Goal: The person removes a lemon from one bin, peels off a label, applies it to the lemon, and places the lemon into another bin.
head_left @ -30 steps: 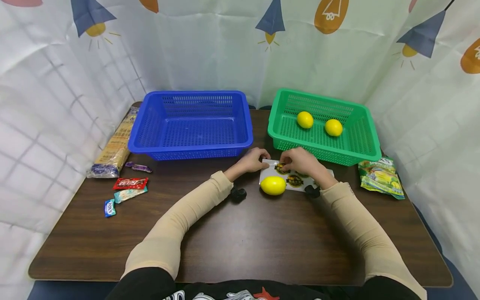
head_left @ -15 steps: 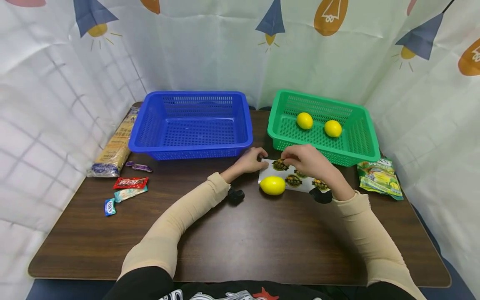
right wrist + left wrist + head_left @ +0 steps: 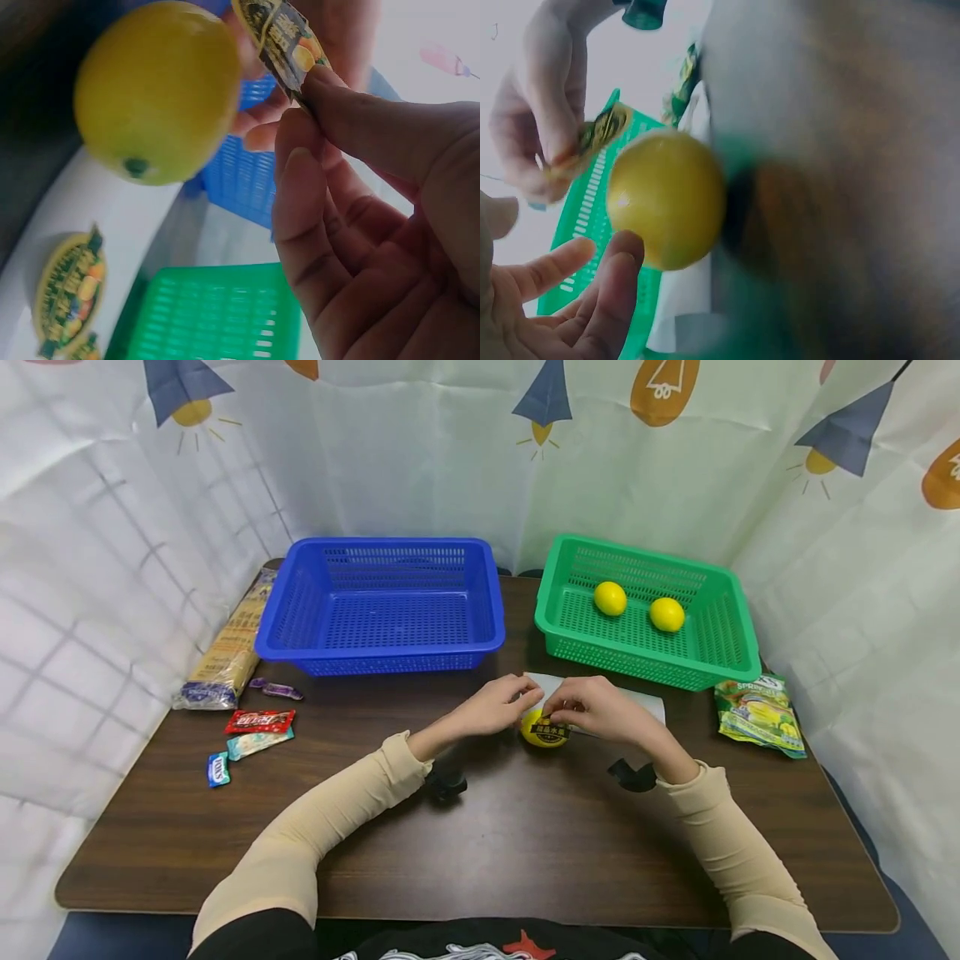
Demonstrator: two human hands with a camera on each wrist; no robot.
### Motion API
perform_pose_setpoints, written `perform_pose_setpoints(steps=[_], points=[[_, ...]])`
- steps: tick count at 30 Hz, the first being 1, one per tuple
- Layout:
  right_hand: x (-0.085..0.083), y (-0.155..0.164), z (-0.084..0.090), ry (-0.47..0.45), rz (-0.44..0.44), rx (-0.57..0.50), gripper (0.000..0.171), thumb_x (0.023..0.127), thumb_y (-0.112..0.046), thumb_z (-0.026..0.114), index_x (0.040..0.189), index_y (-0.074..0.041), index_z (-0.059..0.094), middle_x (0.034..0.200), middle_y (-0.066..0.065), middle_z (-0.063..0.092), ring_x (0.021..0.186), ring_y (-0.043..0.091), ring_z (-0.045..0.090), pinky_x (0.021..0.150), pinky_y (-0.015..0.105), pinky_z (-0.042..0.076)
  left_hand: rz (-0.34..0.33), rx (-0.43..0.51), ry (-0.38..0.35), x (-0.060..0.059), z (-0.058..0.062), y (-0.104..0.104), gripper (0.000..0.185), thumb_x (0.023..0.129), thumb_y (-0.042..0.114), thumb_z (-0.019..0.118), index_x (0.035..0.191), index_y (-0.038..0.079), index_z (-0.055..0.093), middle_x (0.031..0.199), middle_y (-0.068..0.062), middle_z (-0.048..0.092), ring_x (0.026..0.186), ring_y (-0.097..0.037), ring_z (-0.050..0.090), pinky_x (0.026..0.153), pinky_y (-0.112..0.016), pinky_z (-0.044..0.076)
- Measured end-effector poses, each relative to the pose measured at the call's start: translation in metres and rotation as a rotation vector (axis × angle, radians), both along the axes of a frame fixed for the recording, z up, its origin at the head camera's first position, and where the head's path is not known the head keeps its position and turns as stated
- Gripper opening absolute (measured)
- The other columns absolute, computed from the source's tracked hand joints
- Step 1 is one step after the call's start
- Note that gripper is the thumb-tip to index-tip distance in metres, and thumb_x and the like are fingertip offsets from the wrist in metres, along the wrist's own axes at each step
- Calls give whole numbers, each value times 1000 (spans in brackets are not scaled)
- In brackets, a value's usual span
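Note:
A yellow lemon (image 3: 542, 732) lies on the dark table in front of the green basket (image 3: 558, 642). My right hand (image 3: 561, 710) pinches a round black-and-gold sticker (image 3: 280, 33) between thumb and forefinger, right over the lemon (image 3: 156, 88). My left hand (image 3: 525, 700) reaches in from the left, and its fingertips (image 3: 622, 259) touch the lemon's side (image 3: 667, 199) while the thumb stays off it. The white sticker sheet (image 3: 647, 702) lies behind the hands and still carries other stickers (image 3: 70, 301).
Two more lemons (image 3: 610, 598) (image 3: 667, 614) lie in the green basket. A blue basket (image 3: 378, 653) stands to its left. A green snack bag (image 3: 759, 713) lies at the right, with a noodle packet (image 3: 225, 656) and small sweets (image 3: 258, 722) at the left.
My right hand peeled a sticker off the sheet and brought it down to the lemon. My left hand left the sheet's corner and moved onto the lemon.

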State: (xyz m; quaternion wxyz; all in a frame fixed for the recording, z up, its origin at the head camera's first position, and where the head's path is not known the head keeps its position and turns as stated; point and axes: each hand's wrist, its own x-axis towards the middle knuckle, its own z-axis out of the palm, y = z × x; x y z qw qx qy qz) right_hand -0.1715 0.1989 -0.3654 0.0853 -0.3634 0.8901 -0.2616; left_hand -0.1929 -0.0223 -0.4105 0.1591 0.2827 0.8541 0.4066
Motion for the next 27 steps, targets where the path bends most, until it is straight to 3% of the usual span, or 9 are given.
perform_pose_setpoints(steps=[2, 5, 9, 13, 19, 27], points=[[-1, -1, -4, 11, -3, 3, 12, 90, -12, 72, 101, -12, 76, 97, 1, 74, 87, 11, 64, 75, 25, 56, -17, 29, -78, 4, -2, 1, 39, 106, 40, 43, 128, 12, 59, 122, -14, 62, 72, -23, 70, 70, -29, 55], [-2, -2, -10, 36, -16, 14, 12, 90, -11, 72, 102, -12, 76, 97, 1, 74, 85, 11, 64, 73, 24, 54, -41, 42, -119, 7, -7, 2, 41, 102, 40, 53, 131, 12, 56, 126, -15, 62, 72, -21, 70, 67, -27, 56], [-3, -2, -14, 57, -37, 24, 12, 89, -10, 72, 101, -11, 77, 97, 2, 75, 83, 11, 63, 71, 24, 53, -77, -18, -14, 9, -14, 4, 49, 92, 40, 68, 131, 13, 57, 123, -9, 64, 88, -14, 64, 74, -22, 51], [-3, -2, -16, 81, -40, 14, 12, 88, -12, 74, 100, -10, 76, 96, 3, 75, 83, 12, 64, 71, 27, 55, -88, -62, 82, 10, -15, 6, 52, 87, 43, 74, 128, 15, 59, 113, -3, 66, 93, -12, 57, 74, -22, 46], [-5, -3, -18, 108, -47, 5, 12, 88, -13, 75, 100, -10, 76, 96, 2, 76, 85, 13, 66, 72, 28, 55, -78, -121, 132, 11, -11, 11, 49, 88, 46, 72, 125, 16, 60, 104, -2, 64, 88, -12, 55, 68, -22, 43], [-5, -6, -19, 70, -68, -4, 11, 87, -15, 76, 97, -12, 76, 95, 1, 76, 81, 11, 62, 68, 24, 51, -62, -190, 147, 12, -13, 16, 39, 88, 49, 70, 113, 21, 60, 101, 0, 63, 86, -12, 56, 63, -23, 43]])
